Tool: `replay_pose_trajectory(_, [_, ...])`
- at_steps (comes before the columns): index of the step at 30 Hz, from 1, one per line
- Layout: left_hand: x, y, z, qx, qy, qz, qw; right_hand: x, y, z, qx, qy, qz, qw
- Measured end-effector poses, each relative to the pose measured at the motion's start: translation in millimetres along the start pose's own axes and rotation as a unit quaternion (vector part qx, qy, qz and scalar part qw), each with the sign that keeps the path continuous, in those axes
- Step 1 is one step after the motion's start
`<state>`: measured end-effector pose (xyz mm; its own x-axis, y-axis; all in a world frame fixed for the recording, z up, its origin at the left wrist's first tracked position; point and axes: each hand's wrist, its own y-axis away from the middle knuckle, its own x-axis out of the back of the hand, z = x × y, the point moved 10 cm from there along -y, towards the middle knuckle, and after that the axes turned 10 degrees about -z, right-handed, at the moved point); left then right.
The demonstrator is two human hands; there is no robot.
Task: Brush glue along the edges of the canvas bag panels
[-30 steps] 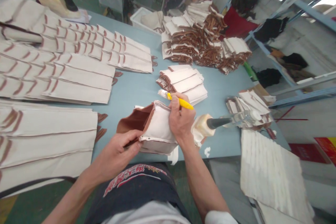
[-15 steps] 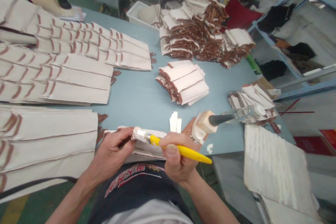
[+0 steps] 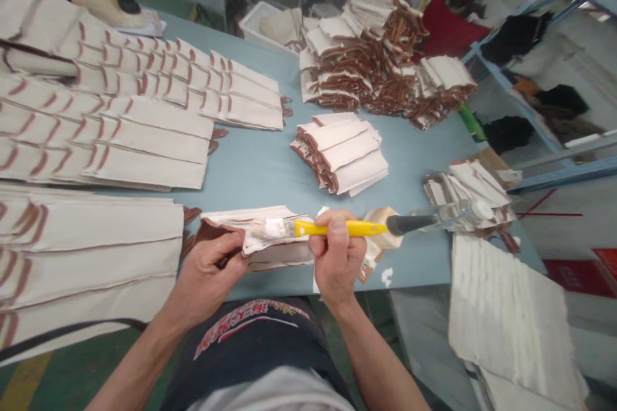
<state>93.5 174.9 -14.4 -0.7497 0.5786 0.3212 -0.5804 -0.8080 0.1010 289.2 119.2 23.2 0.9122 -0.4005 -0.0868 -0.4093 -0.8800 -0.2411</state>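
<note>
My left hand [image 3: 208, 273] pinches the near left end of a cream and brown fabric piece [image 3: 250, 226] lying at the front edge of the blue table [image 3: 255, 167]. My right hand [image 3: 337, 257] is closed round a yellow-handled brush [image 3: 332, 228], held level, with its bristles resting on the piece just right of my left fingers. Right behind my right hand stands a glue-caked pot [image 3: 383, 237] with a black-handled tool [image 3: 424, 222] sticking out to the right.
Long rows of overlapped cream pieces [image 3: 110, 135] cover the left of the table. A small fanned stack [image 3: 344, 151] lies mid-table, big piles [image 3: 380, 58] at the back, another stack [image 3: 470, 189] at right. Glue-crusted paper sheets [image 3: 506, 314] lie off the right edge.
The fabric piece went from held up and open to lying flat at the table edge. My right hand swung the brush round, its bristles now pointing left onto the piece.
</note>
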Motion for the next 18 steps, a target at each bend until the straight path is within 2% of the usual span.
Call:
replay_pose_trajectory(3, [-0.1, -2, 4, -0.004, -0.001, 0.001, 1.000, -1, 6, -5, 0.016, 0.043, -0.024, 0.999])
replay_pose_trajectory(8, [-3.3, -3, 4, -0.003, -0.001, -0.004, 1.000, -4, 29, -26, 0.094, 0.133, -0.078, 0.984])
replay_pose_trajectory(14, [-4.0, -3, 0, 0.012, -0.024, -0.002, 1.000, 14, 14, -27, 0.059, 0.114, -0.052, 0.990])
replay_pose_trajectory(18, [-9.6, -7, -3, 0.017, -0.015, -0.029, 0.999, 5, 8, -26, 0.042, 0.057, -0.061, 0.996])
